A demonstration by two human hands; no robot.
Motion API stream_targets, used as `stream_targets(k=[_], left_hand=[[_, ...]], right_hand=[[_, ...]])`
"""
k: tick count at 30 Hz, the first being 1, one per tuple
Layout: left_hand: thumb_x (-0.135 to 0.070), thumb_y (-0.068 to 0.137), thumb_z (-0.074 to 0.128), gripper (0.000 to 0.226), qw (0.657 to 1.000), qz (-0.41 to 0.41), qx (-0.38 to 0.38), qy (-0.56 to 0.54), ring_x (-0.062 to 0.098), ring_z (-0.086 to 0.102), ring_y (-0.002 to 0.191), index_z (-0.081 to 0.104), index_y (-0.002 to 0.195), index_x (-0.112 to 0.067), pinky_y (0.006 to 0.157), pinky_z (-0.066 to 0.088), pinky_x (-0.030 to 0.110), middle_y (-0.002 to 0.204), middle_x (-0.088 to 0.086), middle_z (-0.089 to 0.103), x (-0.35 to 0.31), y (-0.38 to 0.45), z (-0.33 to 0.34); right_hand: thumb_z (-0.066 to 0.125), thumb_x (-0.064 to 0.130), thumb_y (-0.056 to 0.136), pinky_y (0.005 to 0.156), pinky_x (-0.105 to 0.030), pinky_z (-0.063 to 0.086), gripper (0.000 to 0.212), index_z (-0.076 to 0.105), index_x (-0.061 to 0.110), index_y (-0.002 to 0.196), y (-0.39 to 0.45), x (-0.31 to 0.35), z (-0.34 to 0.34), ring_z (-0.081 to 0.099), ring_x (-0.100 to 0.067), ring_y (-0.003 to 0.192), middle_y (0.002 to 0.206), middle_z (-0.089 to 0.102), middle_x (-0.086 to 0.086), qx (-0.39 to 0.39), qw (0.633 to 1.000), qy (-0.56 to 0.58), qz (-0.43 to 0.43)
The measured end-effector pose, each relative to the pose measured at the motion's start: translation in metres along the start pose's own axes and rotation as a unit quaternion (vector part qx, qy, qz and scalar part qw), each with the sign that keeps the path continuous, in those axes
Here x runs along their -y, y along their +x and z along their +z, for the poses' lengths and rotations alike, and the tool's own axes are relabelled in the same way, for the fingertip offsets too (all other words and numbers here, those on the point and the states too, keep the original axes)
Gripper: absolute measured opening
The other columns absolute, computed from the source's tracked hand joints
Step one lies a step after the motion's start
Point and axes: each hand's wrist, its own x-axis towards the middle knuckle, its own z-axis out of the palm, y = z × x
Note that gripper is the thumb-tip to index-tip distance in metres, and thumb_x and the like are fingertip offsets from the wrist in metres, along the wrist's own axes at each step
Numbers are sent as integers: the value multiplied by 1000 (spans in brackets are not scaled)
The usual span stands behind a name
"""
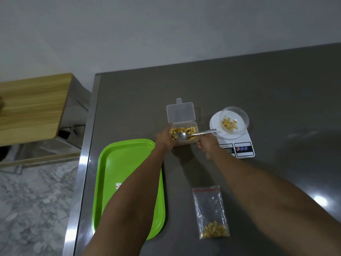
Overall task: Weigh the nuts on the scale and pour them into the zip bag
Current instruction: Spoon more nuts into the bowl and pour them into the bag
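A clear plastic box [193, 127] with its hinged lid open holds yellow nuts [181, 130]. My left hand [164, 140] grips the box's left side. My right hand [207, 145] holds a metal spoon [195, 134] by its handle, with the bowl down in the nuts. To the right, a white kitchen scale [239, 147] carries a clear bowl [235, 118] with a few nuts in it. A zip bag [210, 211] with a red seal strip lies flat near me, some nuts at its bottom.
A green tray [120, 163] lies at the left under my left forearm, with a small clear item on it, mostly hidden. The grey table's steel edge [84, 163] runs down the left. Beyond it stand a wooden bench [33, 108] and marble floor.
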Motion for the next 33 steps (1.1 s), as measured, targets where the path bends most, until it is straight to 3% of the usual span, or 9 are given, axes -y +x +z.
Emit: stream_targets(k=[2, 4, 6, 11, 17, 21, 25, 28, 33], left_hand=[[-33, 70, 83, 89, 1000, 4, -10, -19, 28, 55, 122, 34, 145, -25, 99, 42, 32, 130, 6, 61, -4, -10, -3], [-31, 72, 81, 75, 999, -6, -25, -30, 30, 56, 119, 43, 137, -21, 96, 46, 35, 126, 8, 62, -5, -20, -8], [-25, 76, 76, 55, 998, -13, -53, -26, 33, 59, 113, 54, 125, -14, 91, 50, 38, 120, 13, 65, -4, -30, -16], [-15, 84, 67, 22, 994, 22, -106, 3, 30, 65, 101, 71, 103, -6, 85, 46, 32, 105, 12, 72, 28, -63, -40], [-11, 82, 67, 24, 994, -30, -101, 24, 24, 65, 100, 71, 106, -10, 88, 49, 30, 103, 9, 72, 109, -106, -66], [-7, 77, 67, 37, 992, -67, -86, 66, 27, 63, 101, 68, 113, -16, 83, 49, 31, 107, 10, 67, 154, -135, -76], [-15, 75, 76, 51, 989, -100, -78, 82, 32, 60, 102, 57, 123, -15, 84, 49, 36, 113, 16, 62, 179, -152, -76], [-19, 76, 76, 59, 989, -111, -57, 81, 34, 57, 106, 50, 128, -15, 90, 49, 40, 120, 16, 54, 186, -158, -72], [-20, 76, 74, 54, 989, -96, -43, 102, 33, 56, 106, 50, 124, -17, 91, 52, 42, 123, 11, 47, 192, -158, -64]], right_hand=[[49, 24, 87, 53, -28, 45, 18, 64, 16, 88, 1, -5, 0, 59, -21, 67, 82, 65, -9, 4, 1000, -24, 12], [49, 31, 86, 71, -36, 56, 30, 66, 12, 103, -4, -6, 2, 67, -30, 87, 103, 69, -13, -18, 998, -56, 10], [47, 30, 92, 83, -38, 53, 39, 62, 7, 119, -21, -4, 4, 63, -37, 106, 117, 65, -15, -53, 994, -91, -7], [47, 26, 98, 87, -36, 49, 27, 62, 10, 114, -69, -6, 29, 61, -37, 108, 119, 65, -17, -68, 977, -166, -113], [55, 18, 95, 82, -34, 48, 13, 67, 13, 93, -105, -32, 94, 65, -35, 100, 103, 71, -16, 30, 962, -199, -187], [57, 16, 94, 80, -41, 52, 30, 51, 29, 68, -106, -67, 133, 68, -39, 95, 90, 70, -12, 113, 950, -228, -182], [57, 15, 93, 78, -33, 51, 10, 63, 21, 87, -123, -88, 152, 67, -34, 99, 109, 71, -15, 143, 943, -254, -158], [57, 13, 92, 83, -27, 48, 27, 65, 10, 118, -129, -103, 161, 64, -30, 108, 118, 69, -12, 131, 943, -267, -150], [61, 9, 90, 82, -28, 50, 28, 66, 11, 118, -140, -115, 172, 66, -27, 102, 110, 72, -10, 123, 943, -255, -177]])
